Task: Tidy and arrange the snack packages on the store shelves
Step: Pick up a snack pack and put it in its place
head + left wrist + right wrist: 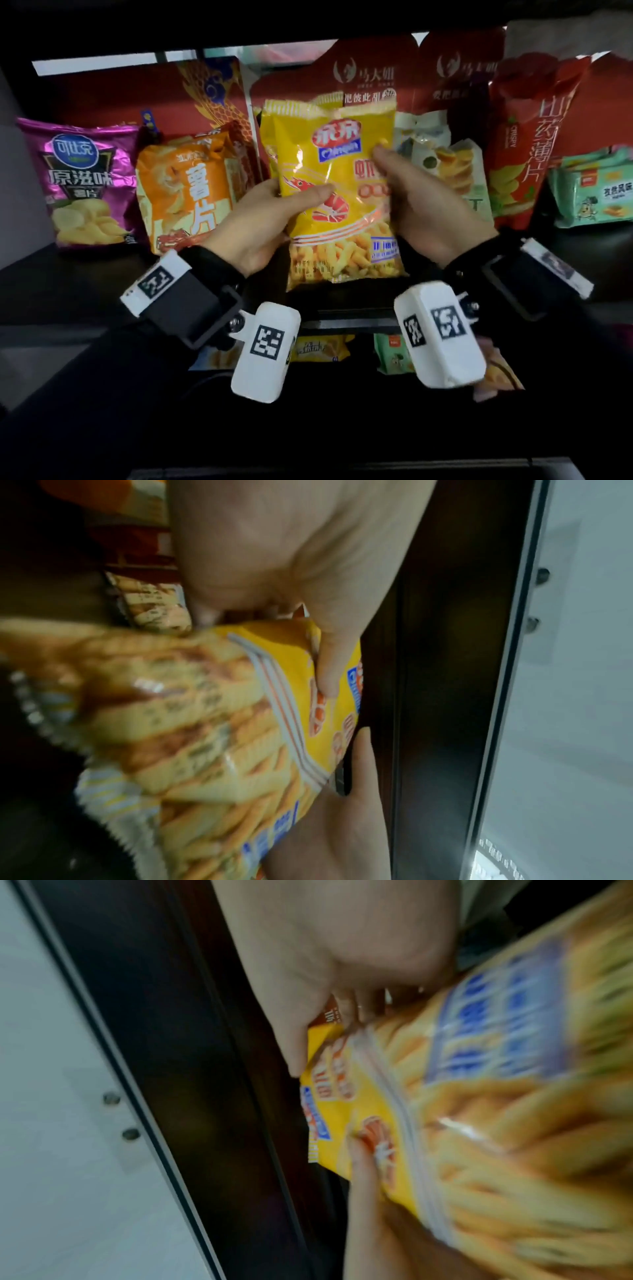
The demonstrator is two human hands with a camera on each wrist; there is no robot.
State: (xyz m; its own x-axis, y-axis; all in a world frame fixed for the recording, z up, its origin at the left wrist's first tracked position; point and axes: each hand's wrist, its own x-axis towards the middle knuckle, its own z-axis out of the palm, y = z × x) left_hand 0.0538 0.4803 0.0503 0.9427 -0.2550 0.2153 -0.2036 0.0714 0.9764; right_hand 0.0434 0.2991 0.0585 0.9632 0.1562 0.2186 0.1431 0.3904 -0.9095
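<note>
A yellow shrimp-stick bag stands upright at the middle of the dark shelf, held from both sides. My left hand grips its left edge, thumb across the printed shrimp, fingers behind. My right hand grips the right edge, thumb on the front near the logo. A second yellow bag stands just behind the first. The left wrist view shows my left hand pinching the yellow bag. In the blurred right wrist view my right hand pinches the same bag.
A purple chip bag and an orange chip bag stand to the left. Pale bags, a tall red bag and green packs stand to the right. Red boxes line the back. More packs lie on the shelf below.
</note>
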